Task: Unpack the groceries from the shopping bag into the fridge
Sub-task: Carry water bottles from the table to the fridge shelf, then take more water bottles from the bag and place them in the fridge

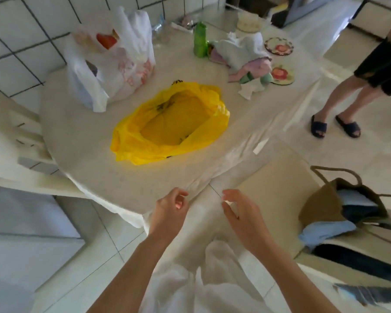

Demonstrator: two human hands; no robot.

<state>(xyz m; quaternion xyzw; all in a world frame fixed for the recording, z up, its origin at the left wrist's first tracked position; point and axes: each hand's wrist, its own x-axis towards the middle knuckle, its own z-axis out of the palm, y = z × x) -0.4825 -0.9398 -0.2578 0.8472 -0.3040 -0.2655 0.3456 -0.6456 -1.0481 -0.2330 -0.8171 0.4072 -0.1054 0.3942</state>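
Observation:
A yellow plastic shopping bag [172, 124] lies open and slack in the middle of the round white table [88, 132]; I see nothing inside it. Behind it on the left stands a white plastic bag [113, 62] with red print, full, something red showing at its top. My left hand [171, 207] hovers at the table's near edge, fingers loosely curled, holding nothing. My right hand [239, 211] hangs beside it over the floor, fingers relaxed and empty. Both hands are well short of the bags.
A green bottle [201, 40], a heap of cloths [246, 57] and two flowered plates [279, 46] sit at the table's far side. A white chair [11, 141] stands on the left. A person in sandals [348, 98] stands at right. A brown bag [339, 204] rests on a seat.

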